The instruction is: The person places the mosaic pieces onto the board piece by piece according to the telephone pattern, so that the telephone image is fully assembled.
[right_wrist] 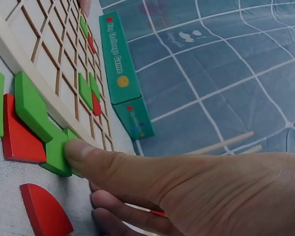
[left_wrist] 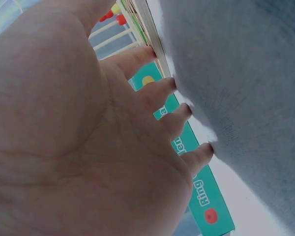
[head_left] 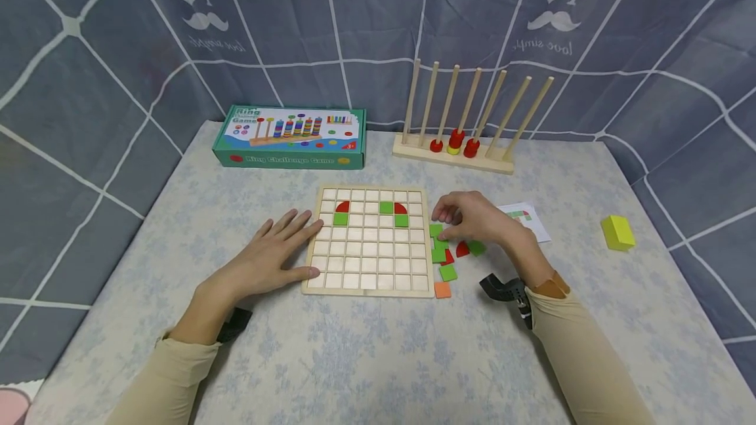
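Note:
A wooden grid board (head_left: 369,293) lies flat on the table. In its cells sit two red quarter-round tiles (head_left: 399,208) and three green square tiles (head_left: 386,207). My left hand (head_left: 266,258) spreads its fingers along the board's left edge; fingertips and thumb touch the frame. Beside the right edge is a loose pile of green tiles (right_wrist: 32,103) and red tiles (right_wrist: 46,211). My right hand (head_left: 472,216) bends over this pile, its thumb (right_wrist: 81,150) touching a green tile (right_wrist: 56,152). The head view shows a gap between thumb and index finger; the wrist view hides the index fingertip.
An orange square tile (head_left: 442,290) lies by the board's lower right corner. A printed card (head_left: 534,223) is partly behind my right wrist. Farther right stands a yellow block (head_left: 617,233). Along the back are a green game box (head_left: 289,138) and a peg rack (head_left: 451,157) with rings.

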The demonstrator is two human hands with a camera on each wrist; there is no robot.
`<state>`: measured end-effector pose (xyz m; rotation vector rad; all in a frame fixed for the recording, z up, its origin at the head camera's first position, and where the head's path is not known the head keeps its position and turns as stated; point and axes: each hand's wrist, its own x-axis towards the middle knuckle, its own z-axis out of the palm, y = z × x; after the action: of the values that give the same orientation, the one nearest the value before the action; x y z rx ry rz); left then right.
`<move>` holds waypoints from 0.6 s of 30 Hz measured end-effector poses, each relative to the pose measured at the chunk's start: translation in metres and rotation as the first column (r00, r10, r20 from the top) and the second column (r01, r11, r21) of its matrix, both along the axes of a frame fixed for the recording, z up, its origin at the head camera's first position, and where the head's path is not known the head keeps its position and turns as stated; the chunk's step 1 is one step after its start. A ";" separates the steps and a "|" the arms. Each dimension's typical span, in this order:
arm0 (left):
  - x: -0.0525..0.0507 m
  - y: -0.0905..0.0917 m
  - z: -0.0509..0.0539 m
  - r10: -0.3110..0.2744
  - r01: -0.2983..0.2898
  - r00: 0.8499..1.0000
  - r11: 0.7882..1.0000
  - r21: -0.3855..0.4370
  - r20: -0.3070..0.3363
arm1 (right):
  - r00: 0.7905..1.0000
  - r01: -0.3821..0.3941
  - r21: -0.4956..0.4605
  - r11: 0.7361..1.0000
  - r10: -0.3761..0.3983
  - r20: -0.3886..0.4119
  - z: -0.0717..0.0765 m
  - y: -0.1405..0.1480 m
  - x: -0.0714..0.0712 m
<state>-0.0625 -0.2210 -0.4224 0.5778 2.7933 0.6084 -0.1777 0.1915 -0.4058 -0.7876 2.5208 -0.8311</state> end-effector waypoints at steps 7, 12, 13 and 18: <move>0.001 -0.002 -0.004 0.004 -0.004 1.000 1.000 -0.007 -0.006 | 1.000 0.009 0.008 1.000 -0.009 -0.019 -0.002 -0.004 0.003; 0.001 -0.002 -0.004 0.003 -0.003 1.000 1.000 -0.012 -0.009 | 1.000 0.011 -0.001 1.000 -0.011 -0.001 -0.001 -0.005 0.003; 0.001 -0.002 -0.004 0.004 -0.004 1.000 1.000 -0.014 -0.009 | 1.000 0.007 -0.007 1.000 -0.007 0.000 -0.001 -0.005 0.002; 0.001 -0.001 -0.002 0.005 -0.005 1.000 1.000 -0.009 -0.004 | 1.000 0.009 -0.089 0.996 -0.009 -0.005 0.001 -0.003 -0.003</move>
<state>-0.0618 -0.2223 -0.4249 0.5713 2.8004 0.5960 -0.1811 0.1888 -0.4046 -0.8083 2.5088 -0.9505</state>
